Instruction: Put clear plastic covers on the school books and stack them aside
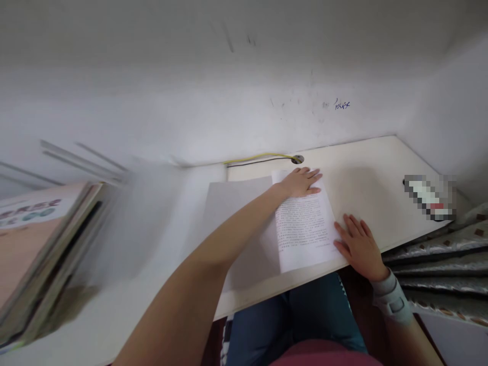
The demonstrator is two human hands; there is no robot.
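White, rectangular printed paper sheet [303,229] on a white, flat tabletop [375,157], long axis roughly twelve-to-six o'clock. The left hand [301,182], flat, lies over its twelve-o'clock end; the right hand [360,247], spread, grasping nothing, meets its four-o'clock edge.

The left hand [303,183] covered the upper part of the printed page [303,229], whose remaining text was too small to read. Pixelation hid the object [430,198] at the right; the stacked books [34,229] were blurred and cut off by the left edge.
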